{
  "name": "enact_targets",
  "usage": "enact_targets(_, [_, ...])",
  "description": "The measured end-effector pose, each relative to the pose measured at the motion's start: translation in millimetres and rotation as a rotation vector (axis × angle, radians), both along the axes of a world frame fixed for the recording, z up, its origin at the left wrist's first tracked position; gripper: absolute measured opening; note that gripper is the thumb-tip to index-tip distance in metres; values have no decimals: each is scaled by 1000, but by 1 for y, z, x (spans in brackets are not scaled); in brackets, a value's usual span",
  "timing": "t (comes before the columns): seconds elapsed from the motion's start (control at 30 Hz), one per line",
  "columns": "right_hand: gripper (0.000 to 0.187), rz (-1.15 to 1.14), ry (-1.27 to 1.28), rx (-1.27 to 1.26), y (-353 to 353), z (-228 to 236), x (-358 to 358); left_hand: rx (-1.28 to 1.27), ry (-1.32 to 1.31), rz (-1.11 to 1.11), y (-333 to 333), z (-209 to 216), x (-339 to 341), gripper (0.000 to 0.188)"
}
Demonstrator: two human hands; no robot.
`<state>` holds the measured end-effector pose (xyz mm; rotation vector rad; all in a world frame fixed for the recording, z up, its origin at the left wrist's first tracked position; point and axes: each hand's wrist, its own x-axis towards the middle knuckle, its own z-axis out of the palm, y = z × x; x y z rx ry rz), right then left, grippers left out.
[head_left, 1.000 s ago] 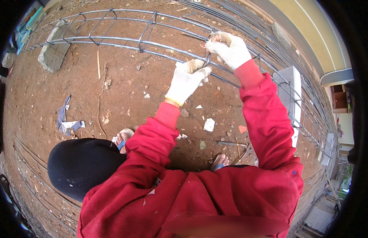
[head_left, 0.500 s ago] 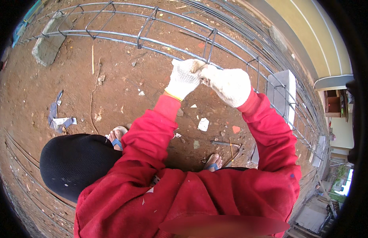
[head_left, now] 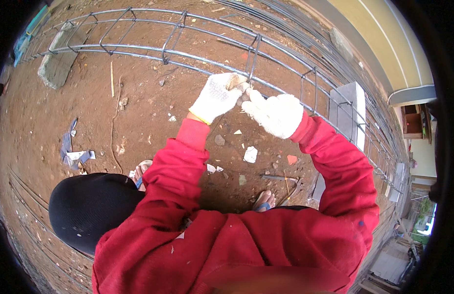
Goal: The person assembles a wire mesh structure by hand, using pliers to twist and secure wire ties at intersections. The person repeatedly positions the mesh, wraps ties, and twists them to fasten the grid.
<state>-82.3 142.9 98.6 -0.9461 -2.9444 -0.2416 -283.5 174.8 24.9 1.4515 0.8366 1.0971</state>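
A long cage of steel reinforcing bars (head_left: 207, 59) with square stirrups runs across the upper view. My left hand (head_left: 218, 98), in a white knit glove, is closed at the near lower bar, its fingertips stained tan. What it pinches beside the stirrup (head_left: 254, 56) is hidden by the glove. My right hand (head_left: 276, 115), gloved in white too, is just right of it, below the same joint. Its upper fingertip reaches close to the bar, while the thumb side and the other fingers are apart, with nothing visible between them.
Concrete blocks (head_left: 345, 110) support the cage at the right, and another block (head_left: 58, 68) at the left. Loose bars (head_left: 305, 36) lie beyond it, beside a yellow wall (head_left: 383, 44). A hammer-like tool (head_left: 291, 190) lies near my foot; stones and scraps (head_left: 250, 154) dot the dirt.
My hands have separated slightly at the joint: the left moved a little left and down, the right moved down and left and loosened its fingers. The cage appears slightly lower in view.
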Motion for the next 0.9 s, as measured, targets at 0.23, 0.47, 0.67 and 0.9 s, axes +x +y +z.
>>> enact_targets(0.23, [35,96,14,208,10,-2,11,-85,38,-20,-4,18,-1,21])
enact_targets(0.47, [30,-1,410,172,18,15,29,196,128,193,-3,5,13,17])
enact_targets(0.67, [21,-315,413,-807,85,12,39,578,322,502,-5,-14,31,11])
enact_targets(0.9, [20,-394,264,-1062,115,-12,18,538,321,559,-9,-11,36,12])
